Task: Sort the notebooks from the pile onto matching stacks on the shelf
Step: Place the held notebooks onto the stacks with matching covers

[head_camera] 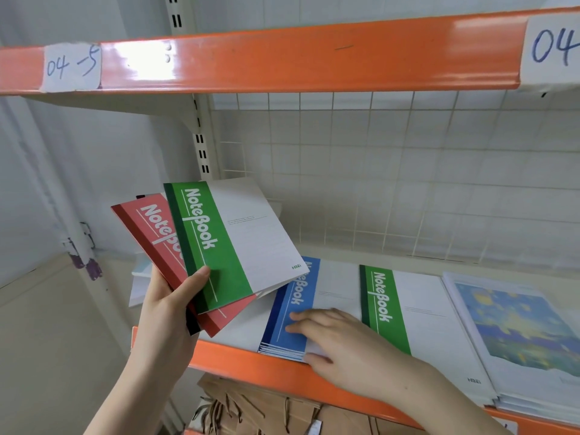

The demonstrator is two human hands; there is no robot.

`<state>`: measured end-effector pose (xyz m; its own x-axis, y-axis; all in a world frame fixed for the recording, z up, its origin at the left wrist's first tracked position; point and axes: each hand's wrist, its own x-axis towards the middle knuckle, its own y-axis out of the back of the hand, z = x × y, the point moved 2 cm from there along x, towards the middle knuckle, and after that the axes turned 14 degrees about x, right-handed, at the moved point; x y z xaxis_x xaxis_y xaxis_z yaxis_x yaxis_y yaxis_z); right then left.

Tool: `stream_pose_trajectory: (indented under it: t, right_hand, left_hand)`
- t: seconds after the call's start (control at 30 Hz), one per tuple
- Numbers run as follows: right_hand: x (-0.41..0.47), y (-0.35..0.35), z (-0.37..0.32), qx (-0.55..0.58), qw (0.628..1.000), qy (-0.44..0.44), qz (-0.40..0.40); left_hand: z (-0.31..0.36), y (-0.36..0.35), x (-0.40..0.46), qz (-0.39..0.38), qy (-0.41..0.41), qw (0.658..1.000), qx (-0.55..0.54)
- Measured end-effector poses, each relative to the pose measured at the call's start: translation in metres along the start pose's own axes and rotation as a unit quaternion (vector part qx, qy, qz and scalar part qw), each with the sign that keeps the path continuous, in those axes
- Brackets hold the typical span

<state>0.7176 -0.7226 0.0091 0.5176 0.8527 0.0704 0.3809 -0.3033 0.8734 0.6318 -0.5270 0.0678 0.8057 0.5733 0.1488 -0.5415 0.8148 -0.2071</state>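
A: Head view, item one?

B: Left hand [163, 309], lower left of frame, fingers and thumb clamped on a fanned pile: a green-and-white paper notebook [232, 243] in front, a red-banded paper notebook [150, 233] behind it, and a dark edge of something further back, too hidden to identify. The pile is held tilted in the air, above the left end of the orange-edged metal shelf [251, 359].

A: Item two?

B: Right hand [342, 343], lower centre, palm down, fingers spread slightly and lying flat on a stack of blue-and-white paper notebooks [292, 312], thumb at the stack's front edge. Gripping nothing.

A: Remaining stock on that shelf?

B: Just right of the blue stack, a stack of green-and-white paper notebooks [417, 321]. At the right edge of frame, a stack of white booklets with a blue-and-yellow painted cover [518, 328].

A: Fixtures?

B: An upper orange shelf rail [298, 58] across the top, carrying a handwritten white paper label "04-5" [72, 67] at upper left. White wire grid backing [408, 183] behind. Brown paper bags [266, 406] below, bottom centre.
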Motion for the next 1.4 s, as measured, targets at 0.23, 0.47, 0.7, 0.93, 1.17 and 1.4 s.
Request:
stream_pose_trajectory:
  t: [0.23,0.47,0.7,0.93,1.17,1.4]
  right_hand:
    - [-0.002,-0.006,0.0,0.015,1.0,0.004,0.011]
    - [-0.005,0.017,0.0,0.215,0.962,-0.043,0.163]
    - [-0.024,0.064,0.017,0.471,0.829,-0.161,0.256]
    - [-0.066,0.086,0.047,0.428,0.792,-0.242,0.363]
    - [-0.115,0.107,0.074,0.282,0.805,-0.27,0.445]
    - [-0.108,0.081,0.078,0.188,0.845,-0.328,0.38]
  left_hand:
    - [-0.002,-0.002,0.001,-0.006,0.002,1.0,0.002]
    - [-0.007,-0.01,0.0,-0.032,0.023,0.999,0.012]
    - [-0.021,-0.049,-0.018,-0.14,0.058,0.987,0.043]
    - [-0.041,-0.085,-0.02,-0.15,0.092,0.984,0.038]
    - [-0.033,-0.079,0.003,-0.032,0.0,0.998,0.062]
    - [-0.031,-0.078,0.005,-0.018,-0.016,0.998,0.05]
